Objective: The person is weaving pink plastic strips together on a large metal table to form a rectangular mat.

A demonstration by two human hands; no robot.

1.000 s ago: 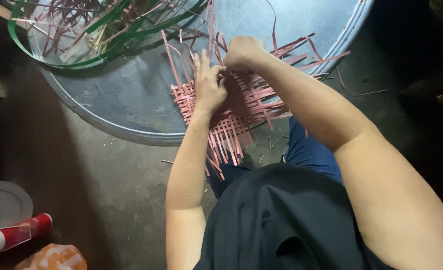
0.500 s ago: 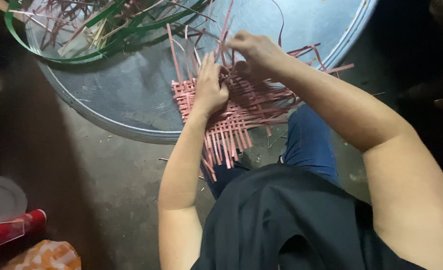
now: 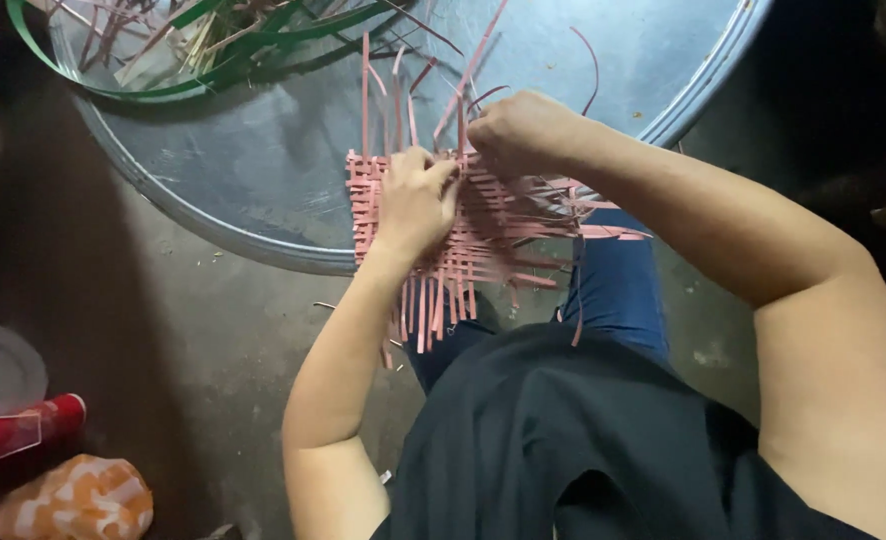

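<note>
We found the pink mat (image 3: 483, 225) lying across the near rim of the metal basin (image 3: 263, 190), over the person's knee, at about 12 o'clock from the body. Compared with one second earlier, the right hand (image 3: 523, 130) had shifted from about 1 o'clock of the mat toward 12 o'clock and closed into a fist on upright strips (image 3: 463, 110) at the far edge. The left hand (image 3: 413, 200) had stayed flat, fingers loosely spread, pressing the woven centre. We judged that a fresh strip was being drawn tight, so weaving was in progress, not finished. The mat's long axis ran 9 to 3 o'clock; its loose ends pointed to 6, 12 and 3 o'clock. Green strips (image 3: 213, 40) lay in the basin at 10 o'clock.
</note>
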